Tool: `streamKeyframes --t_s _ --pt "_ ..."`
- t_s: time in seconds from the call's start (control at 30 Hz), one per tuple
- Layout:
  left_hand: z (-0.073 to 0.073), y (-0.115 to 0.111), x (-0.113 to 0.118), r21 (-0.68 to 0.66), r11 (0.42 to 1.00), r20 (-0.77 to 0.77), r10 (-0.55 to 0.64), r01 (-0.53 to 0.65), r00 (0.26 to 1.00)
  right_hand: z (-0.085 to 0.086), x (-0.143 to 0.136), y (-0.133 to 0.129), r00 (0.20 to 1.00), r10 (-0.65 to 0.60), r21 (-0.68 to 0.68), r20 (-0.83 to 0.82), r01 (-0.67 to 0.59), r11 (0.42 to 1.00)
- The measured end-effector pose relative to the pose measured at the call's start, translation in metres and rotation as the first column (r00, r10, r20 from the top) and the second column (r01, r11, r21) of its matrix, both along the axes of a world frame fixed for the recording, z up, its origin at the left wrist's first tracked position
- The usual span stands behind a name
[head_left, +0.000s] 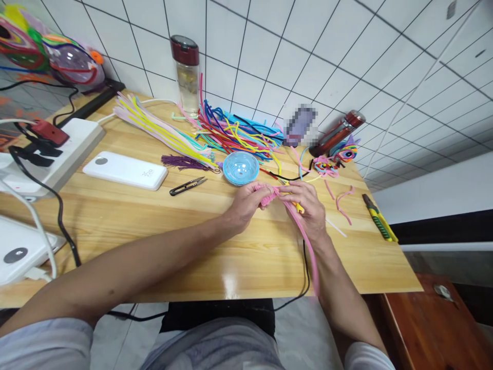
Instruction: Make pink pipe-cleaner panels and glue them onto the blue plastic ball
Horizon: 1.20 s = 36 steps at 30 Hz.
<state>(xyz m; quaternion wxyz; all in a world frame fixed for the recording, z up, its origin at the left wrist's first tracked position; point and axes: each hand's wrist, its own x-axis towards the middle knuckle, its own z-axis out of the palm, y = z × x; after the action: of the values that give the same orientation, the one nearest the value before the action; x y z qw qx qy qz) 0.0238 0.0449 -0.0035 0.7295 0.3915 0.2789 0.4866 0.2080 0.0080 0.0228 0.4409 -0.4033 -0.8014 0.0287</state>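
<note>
Here, the left hand (247, 204) pinches pink fuzzy strips (268, 198) near the blue bowl (231, 177), contents unclear, and the right hand (310, 208) grips them too. A lidded bottle (188, 92) holds pale liquid; open counter (262, 267) spreads between the forearms toward the front edge.

Round blue bowl (241, 168) sitting behind, left of long pink strips (299, 223); green-yellow-handled pliers (379, 220) lying at right edge of wooden tabletop (239, 267).
</note>
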Motion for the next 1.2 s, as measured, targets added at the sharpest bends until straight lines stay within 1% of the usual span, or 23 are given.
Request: streamKeyframes --t_s 0.07,0.1,0.13,0.17,0.23,0.27,0.33,0.5,0.57,0.97,1.2 --pt "0.002 -0.002 -0.001 0.055 0.998 -0.015 0.02 -0.019 1.0 0.0 0.002 -0.002 0.991 -0.079 -0.029 -0.108 0.077 0.997" --pt "0.004 -0.003 -0.002 0.085 0.996 -0.03 0.028 -0.025 0.999 0.0 0.002 -0.003 0.971 -0.136 -0.08 -0.197 0.122 0.989" --pt "0.005 -0.004 -0.002 0.115 0.993 -0.05 0.035 -0.029 0.998 -0.001 0.003 -0.004 0.938 -0.188 -0.16 -0.291 0.147 0.976" --pt "0.007 -0.006 -0.003 0.141 0.99 -0.075 0.043 -0.032 0.996 -0.001 0.004 -0.005 0.897 -0.233 -0.262 -0.375 0.139 0.955" --pt "0.009 -0.009 -0.005 0.188 0.981 -0.129 0.075 -0.05 0.989 -0.001 0.004 -0.007 0.839 -0.28 -0.453 -0.467 0.045 0.89" --pt "0.01 -0.01 -0.005 0.21 0.975 -0.153 0.099 -0.066 0.983 0.001 0.003 -0.009 0.832 -0.281 -0.519 -0.478 -0.009 0.855" --pt "0.01 -0.011 -0.005 0.25 0.963 -0.191 0.147 -0.097 0.971 0.004 -0.001 -0.011 0.844 -0.261 -0.59 -0.468 -0.079 0.804" --pt "0.006 -0.012 -0.005 0.305 0.943 -0.238 0.21 -0.132 0.948 0.016 -0.014 -0.016 0.876 -0.27 -0.671 -0.401 -0.08 0.737" --pt "0.005 -0.012 -0.004 0.315 0.939 -0.244 0.223 -0.14 0.944 0.018 -0.017 -0.016 0.878 -0.275 -0.683 -0.392 -0.078 0.726" --pt "0.004 -0.015 -0.005 0.352 0.928 -0.291 0.236 -0.125 0.927 0.011 -0.02 -0.016 0.864 -0.342 -0.672 -0.369 0.007 0.741" --pt "0.006 -0.016 -0.007 0.349 0.931 -0.309 0.221 -0.106 0.925 0.01 -0.023 -0.019 0.87 -0.328 -0.656 -0.368 0.007 0.754"
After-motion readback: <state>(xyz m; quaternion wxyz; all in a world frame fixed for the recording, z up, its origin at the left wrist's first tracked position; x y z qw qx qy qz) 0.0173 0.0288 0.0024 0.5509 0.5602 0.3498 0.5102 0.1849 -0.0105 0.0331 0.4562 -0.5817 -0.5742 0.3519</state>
